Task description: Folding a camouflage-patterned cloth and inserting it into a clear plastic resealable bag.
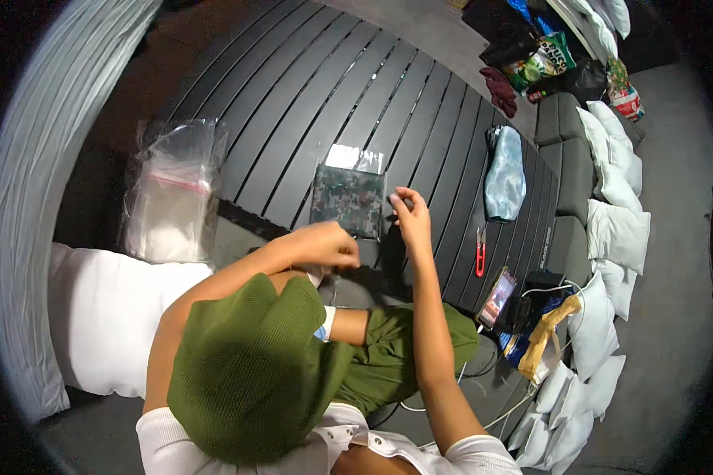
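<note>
A flat, square camouflage item in a clear plastic sleeve lies on the dark slatted table. My left hand is closed, its fingers curled, just below the lower edge of this item. Whatever those fingers may hold is hidden. Just off the sleeve's right side is my right hand, raised with thumb and index finger bent and slightly apart. Nothing shows between them. Farther right, red-handled thread snips rest on the table, below a light-blue tie-dye pouch.
At left, a clear zip bag with folded plastic sits beside a white pillow. A lit phone leans at the table's right, near white cables and a yellow wrapper. White cushions line a grey sofa.
</note>
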{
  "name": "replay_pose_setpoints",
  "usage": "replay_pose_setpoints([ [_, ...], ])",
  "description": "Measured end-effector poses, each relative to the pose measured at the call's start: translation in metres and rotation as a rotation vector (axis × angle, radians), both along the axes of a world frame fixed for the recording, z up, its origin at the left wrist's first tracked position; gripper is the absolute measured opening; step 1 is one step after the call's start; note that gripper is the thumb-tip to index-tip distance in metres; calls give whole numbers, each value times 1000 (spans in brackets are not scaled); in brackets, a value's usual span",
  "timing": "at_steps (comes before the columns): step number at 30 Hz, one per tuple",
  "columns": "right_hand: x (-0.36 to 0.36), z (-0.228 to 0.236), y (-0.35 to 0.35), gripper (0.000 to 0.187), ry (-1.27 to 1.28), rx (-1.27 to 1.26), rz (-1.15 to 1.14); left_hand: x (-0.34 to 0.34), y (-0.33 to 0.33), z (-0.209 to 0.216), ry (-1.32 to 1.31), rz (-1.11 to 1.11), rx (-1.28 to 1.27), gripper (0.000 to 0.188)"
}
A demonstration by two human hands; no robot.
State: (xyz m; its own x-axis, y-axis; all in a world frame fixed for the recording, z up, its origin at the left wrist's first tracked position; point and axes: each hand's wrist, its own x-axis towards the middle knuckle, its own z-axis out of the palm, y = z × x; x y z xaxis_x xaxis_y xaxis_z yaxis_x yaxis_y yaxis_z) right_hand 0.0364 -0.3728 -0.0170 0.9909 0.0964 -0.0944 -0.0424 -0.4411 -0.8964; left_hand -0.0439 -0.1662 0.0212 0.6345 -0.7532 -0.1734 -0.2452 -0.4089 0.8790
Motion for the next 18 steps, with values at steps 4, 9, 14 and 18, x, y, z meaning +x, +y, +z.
replay_pose_setpoints([
  [4, 33, 19, 27, 30, 273, 137, 74, 15, 25, 16, 132, 972, -211, 26],
  [9, 62, 25, 45, 24, 413, 77, 85, 54, 59, -27, -113, 1231, -87, 41],
  [14, 67, 29, 42, 12, 477, 49, 79, 78, 65, -25, 366, 1091, -168, 27],
  [18, 52, 38, 25, 7, 490, 226, 53, 80, 67, -28, 503, 1031, -319, 18],
])
